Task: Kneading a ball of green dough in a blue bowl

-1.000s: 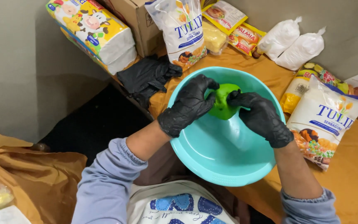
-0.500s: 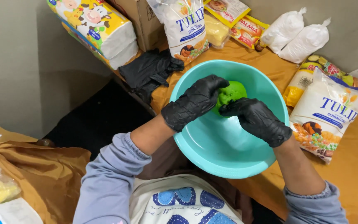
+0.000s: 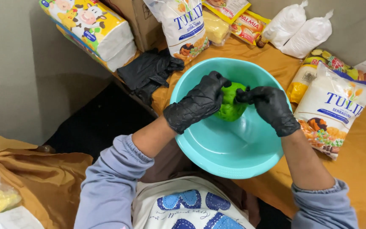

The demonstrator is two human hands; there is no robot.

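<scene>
We note both gloved hands, left hand [image 3: 198,103] and right hand [image 3: 272,108], gripping green dough [image 3: 230,106] over the teal bowl [image 3: 234,152]; beyond the fingers, white flour bags [image 3: 335,110], possibly spare black gloves [image 3: 149,72].

Black gloves on both hands, left [image 3: 198,103] and right [image 3: 271,108], bright green dough [image 3: 230,106] between them. The bowl [image 3: 229,146] is plain turquoise. The cloth [image 3: 361,165] over the surface is mustard-orange. Flour bags [image 3: 331,112] are white with blue lettering and colourful food pictures. The tissue pack [image 3: 92,29] is yellow and white with a cartoon cow. Spare gloves [image 3: 147,72] are black, sleeves [image 3: 111,186] grey-lilac.
</scene>
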